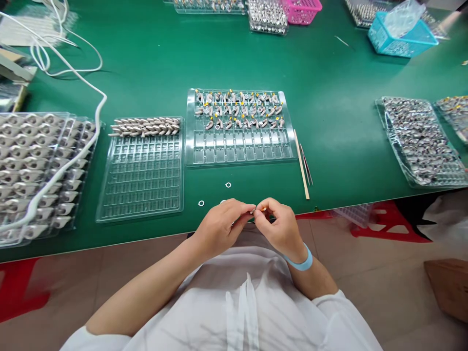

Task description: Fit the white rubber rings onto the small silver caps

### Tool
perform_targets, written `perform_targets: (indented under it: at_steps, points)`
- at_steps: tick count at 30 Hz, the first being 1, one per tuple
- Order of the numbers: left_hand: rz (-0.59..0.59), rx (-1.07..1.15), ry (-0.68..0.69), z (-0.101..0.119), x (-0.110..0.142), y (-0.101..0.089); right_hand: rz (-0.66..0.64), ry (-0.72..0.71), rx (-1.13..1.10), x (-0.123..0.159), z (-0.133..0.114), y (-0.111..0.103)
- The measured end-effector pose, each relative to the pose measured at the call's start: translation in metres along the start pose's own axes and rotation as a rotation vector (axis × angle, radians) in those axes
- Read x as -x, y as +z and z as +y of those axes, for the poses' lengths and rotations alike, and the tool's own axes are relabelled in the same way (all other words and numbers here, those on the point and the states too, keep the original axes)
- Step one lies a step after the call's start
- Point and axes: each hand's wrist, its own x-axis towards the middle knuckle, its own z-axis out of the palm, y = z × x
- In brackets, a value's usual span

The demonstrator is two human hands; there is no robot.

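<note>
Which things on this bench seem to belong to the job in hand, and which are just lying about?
Likely in the job:
small part, pinched in left hand and right hand
partly filled middle tray
loose white rings
tweezers and wooden stick, close by

Seemingly just lying about:
white cable
pink basket
blue basket

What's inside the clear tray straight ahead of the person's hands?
In the clear tray, the three far rows hold small greyish parts, many with yellow bits. These parts cover the tray floor directly beneath them, so that can't be seen.
</note>
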Motion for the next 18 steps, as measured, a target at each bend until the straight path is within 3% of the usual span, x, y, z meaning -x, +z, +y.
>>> perform_targets:
  at_steps: [7,13,18]
  points:
    - [-0.007,0.063,-0.092,0.0034,-0.0015,-0.0024,0.028,-0.022,0.001,0.0032,-0.0001,0.0019]
    - [0.007,0.088,-0.02,0.0016,-0.0001,-0.0009,-0.021,-0.016,0.006,0.0019,-0.0032,-0.0024]
    - [0.006,0.098,-0.038,0.0022,-0.0007,0.0006,-0.039,0.012,-0.018,0.0017,-0.0027,-0.0026]
